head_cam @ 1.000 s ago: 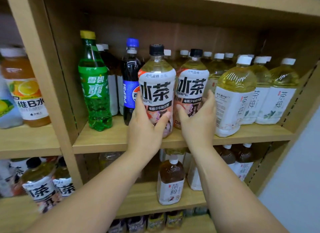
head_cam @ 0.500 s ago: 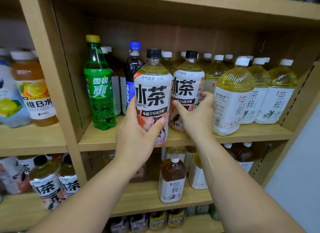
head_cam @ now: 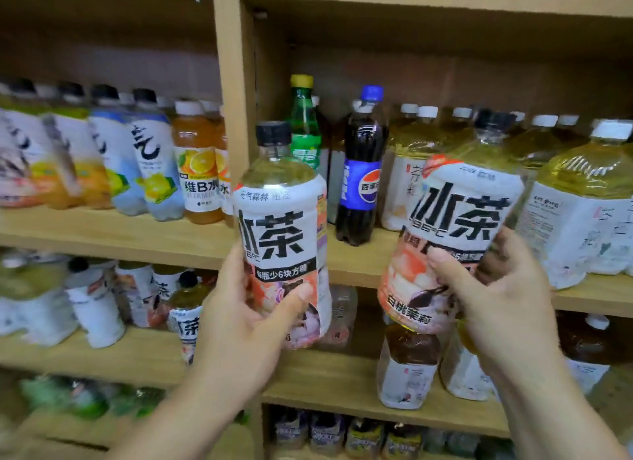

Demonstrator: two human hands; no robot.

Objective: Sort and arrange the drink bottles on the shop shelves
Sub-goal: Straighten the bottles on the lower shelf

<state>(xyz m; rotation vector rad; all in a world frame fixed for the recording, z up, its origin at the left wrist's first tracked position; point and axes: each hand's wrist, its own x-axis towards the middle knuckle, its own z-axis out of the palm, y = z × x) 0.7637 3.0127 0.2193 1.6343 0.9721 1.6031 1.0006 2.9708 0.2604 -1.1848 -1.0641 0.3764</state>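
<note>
two grips curled low, left grip (head_cam: pixel 246 326) round left tea bottle (head_cam: pixel 281 226), right grip (head_cam: pixel 507 309) round right tea bottle (head_cam: pixel 462 213)

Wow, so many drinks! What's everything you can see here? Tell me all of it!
left ice tea bottle: one, black cap, white label, held off the shelf
right ice tea bottle: one, black cap, white-pink label, held tilted
Sprite bottle: one, green, middle shelf, right bay
Pepsi bottle: one, dark, blue cap, right of Sprite
yellow tea bottles: several, white caps, right of Pepsi
orange vitamin bottles: at least two, middle shelf, left bay
lemon-label bottles: several, blue-white, left of those
brown tea bottles: a few, lower shelf, right bay
shelves: wooden, tan
left hand: one, grips left ice tea bottle
right hand: one, grips right ice tea bottle
</note>
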